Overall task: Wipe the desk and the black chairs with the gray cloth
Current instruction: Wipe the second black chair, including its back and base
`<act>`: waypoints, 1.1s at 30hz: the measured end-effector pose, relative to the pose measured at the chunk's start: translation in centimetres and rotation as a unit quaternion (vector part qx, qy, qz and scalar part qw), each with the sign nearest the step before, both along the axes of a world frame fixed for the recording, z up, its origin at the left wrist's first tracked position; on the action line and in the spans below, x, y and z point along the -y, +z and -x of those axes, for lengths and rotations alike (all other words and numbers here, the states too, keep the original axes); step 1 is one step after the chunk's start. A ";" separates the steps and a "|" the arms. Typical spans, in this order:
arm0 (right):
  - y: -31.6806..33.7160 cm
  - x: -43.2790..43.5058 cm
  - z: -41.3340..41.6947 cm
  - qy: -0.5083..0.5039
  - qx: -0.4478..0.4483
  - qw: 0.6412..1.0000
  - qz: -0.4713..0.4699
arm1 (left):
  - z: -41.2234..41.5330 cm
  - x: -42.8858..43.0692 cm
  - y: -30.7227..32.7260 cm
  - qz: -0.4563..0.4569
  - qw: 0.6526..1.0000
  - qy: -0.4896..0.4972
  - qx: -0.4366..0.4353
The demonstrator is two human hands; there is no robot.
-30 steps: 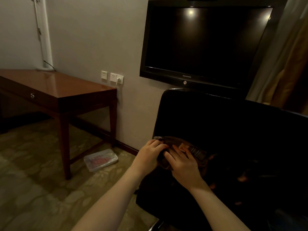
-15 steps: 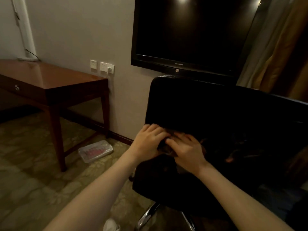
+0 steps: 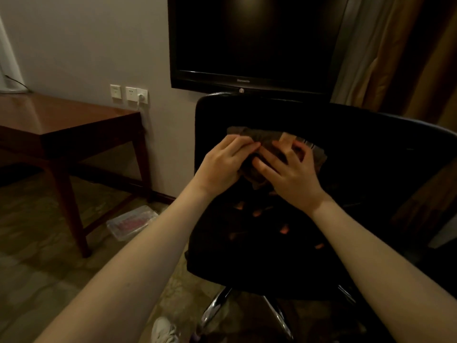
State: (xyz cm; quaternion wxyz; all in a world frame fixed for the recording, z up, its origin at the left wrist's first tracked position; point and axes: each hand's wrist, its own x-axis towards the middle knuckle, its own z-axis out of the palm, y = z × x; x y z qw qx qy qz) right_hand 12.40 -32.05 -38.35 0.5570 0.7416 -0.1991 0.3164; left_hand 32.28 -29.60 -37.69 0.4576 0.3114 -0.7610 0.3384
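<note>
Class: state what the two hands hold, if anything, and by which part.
The gray cloth: left hand pinches its left part, right hand grips its middle.

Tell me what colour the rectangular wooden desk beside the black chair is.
The rectangular wooden desk is glossy reddish-brown; the head view shows it best.
</note>
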 end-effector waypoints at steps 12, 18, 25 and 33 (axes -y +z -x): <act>-10.3 1.1 0.9 0.057 0.054 0.992 -0.098 | 0.3 2.1 -9.2 -0.051 0.995 -0.050 0.071; -15.0 0.5 2.1 -0.057 -0.041 0.963 -0.259 | 0.4 2.3 -14.0 -0.196 0.968 -0.013 0.157; -14.7 -3.1 2.6 -0.107 -0.053 0.832 -0.541 | 3.0 0.6 -15.6 -0.306 0.925 0.005 0.227; -7.0 -5.3 8.5 0.032 0.089 0.959 -0.266 | 7.9 -1.1 -5.1 -0.149 0.972 -0.070 0.170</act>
